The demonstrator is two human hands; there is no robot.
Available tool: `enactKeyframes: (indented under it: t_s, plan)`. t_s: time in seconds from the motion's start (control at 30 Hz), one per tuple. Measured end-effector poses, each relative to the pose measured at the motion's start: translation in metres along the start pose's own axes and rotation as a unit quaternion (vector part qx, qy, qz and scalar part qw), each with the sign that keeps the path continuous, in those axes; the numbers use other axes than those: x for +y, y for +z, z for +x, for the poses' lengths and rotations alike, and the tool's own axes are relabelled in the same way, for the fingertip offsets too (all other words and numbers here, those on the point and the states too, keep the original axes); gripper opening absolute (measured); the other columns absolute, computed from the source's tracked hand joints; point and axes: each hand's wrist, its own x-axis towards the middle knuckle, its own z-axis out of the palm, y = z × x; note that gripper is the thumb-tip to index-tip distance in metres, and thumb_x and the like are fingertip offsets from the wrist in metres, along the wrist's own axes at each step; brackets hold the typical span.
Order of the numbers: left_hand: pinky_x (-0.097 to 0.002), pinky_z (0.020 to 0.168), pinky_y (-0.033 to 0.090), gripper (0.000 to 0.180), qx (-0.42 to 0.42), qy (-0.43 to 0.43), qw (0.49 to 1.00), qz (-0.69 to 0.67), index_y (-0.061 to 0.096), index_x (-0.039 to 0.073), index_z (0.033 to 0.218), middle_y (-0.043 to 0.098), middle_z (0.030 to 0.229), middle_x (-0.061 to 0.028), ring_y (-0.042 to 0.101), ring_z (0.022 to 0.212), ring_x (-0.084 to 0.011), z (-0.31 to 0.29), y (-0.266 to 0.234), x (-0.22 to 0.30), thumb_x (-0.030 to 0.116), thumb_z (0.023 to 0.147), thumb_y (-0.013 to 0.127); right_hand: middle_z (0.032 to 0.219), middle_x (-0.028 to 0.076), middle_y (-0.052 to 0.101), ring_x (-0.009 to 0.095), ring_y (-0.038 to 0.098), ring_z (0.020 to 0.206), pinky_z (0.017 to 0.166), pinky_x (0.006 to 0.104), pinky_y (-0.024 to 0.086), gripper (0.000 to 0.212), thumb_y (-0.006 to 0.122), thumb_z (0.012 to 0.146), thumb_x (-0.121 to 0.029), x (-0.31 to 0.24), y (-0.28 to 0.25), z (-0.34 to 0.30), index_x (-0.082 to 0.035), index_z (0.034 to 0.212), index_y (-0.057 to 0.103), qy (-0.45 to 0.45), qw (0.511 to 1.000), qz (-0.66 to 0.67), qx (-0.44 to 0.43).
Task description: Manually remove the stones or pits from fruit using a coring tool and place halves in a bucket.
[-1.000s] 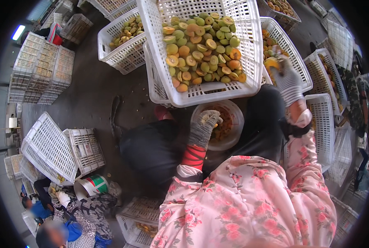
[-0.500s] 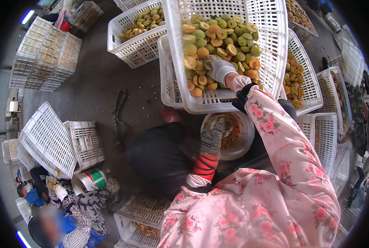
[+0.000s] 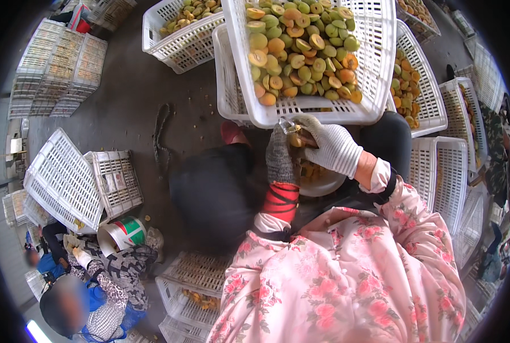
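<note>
My left hand (image 3: 281, 151), in a grey knitted glove, is closed around a small shiny metal tool (image 3: 287, 124) whose blade or loop shows at the fingertips. Beside it my right hand (image 3: 330, 147), in a white glove, is closed on a cut apricot (image 3: 306, 139), brought up against the tool. Both hands meet just in front of a tilted white crate (image 3: 346, 111) of green and orange apricot halves (image 3: 306, 51). Below them, a white bucket (image 3: 326, 187) between my knees holds orange fruit pieces, partly hidden by my hands.
More fruit-filled crates stand at the back left (image 3: 183, 48) and right (image 3: 423, 108). Nested empty crates (image 3: 449, 183) are close on my right. At left are leaning crates (image 3: 66, 177), a white bucket with green and red (image 3: 122, 234) and a seated person (image 3: 103, 303).
My right hand has come out of the crate toward me with apricot and met my left hand. The left has risen from over the bucket. The crates appear higher in view.
</note>
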Motion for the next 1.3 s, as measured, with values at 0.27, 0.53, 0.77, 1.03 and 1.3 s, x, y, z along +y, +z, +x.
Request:
enactKeyframes:
  t_s: [0.27,0.53,0.77,1.03,1.3]
  plan:
    - [-0.0309,0.066,0.054,0.043,0.030,-0.299,0.844,-0.444,0.058,0.003,0.099,0.063,0.088,-0.0087,0.063,0.075,-0.0187,0.015,0.004,0.123,0.044,0.094,0.047,0.075,0.017,0.061,0.036,0.062,0.070,0.060,0.0400,0.051,0.030,0.065,0.080,-0.023,0.006,-0.004,-0.053,-0.004,0.098,0.052,-0.062,0.996,-0.039,0.049]
    - [-0.0315,0.068,0.049,0.045,0.001,-0.286,0.858,-0.426,0.057,0.001,0.092,0.060,0.082,-0.0107,0.058,0.072,-0.0213,0.010,-0.006,0.127,0.045,0.093,0.048,0.071,0.017,0.060,0.037,0.060,0.062,0.053,0.0423,0.048,0.026,0.063,0.079,-0.020,0.003,0.014,-0.061,-0.004,0.096,0.051,-0.042,0.992,-0.116,0.037]
    - [-0.0280,0.061,0.051,0.053,-0.076,-0.216,0.915,-0.333,0.061,-0.002,0.090,0.063,0.074,-0.0102,0.061,0.064,-0.0181,0.007,-0.015,0.159,0.048,0.095,0.042,0.066,0.014,0.059,0.035,0.059,0.058,0.051,0.0410,0.048,0.018,0.061,0.082,-0.019,-0.008,0.010,-0.073,-0.005,0.087,0.051,-0.054,0.995,-0.074,0.040]
    - [-0.0254,0.068,0.050,0.060,-0.136,-0.179,0.925,-0.306,0.061,-0.002,0.097,0.064,0.085,-0.0095,0.061,0.072,-0.0158,0.006,-0.012,0.172,0.053,0.095,0.036,0.071,0.014,0.060,0.034,0.060,0.065,0.055,0.0376,0.050,0.017,0.063,0.081,-0.018,-0.004,0.000,-0.079,-0.005,0.088,0.055,-0.089,0.991,-0.045,0.090]
    - [-0.0329,0.082,0.051,0.032,-0.089,-0.179,0.938,-0.283,0.055,0.001,0.110,0.060,0.104,-0.0133,0.061,0.094,-0.0213,0.011,-0.006,0.142,0.027,0.093,0.051,0.075,0.017,0.061,0.037,0.061,0.068,0.058,0.0405,0.050,0.024,0.063,0.083,-0.019,0.008,0.007,-0.077,-0.004,0.095,0.049,0.001,0.998,0.027,0.065]
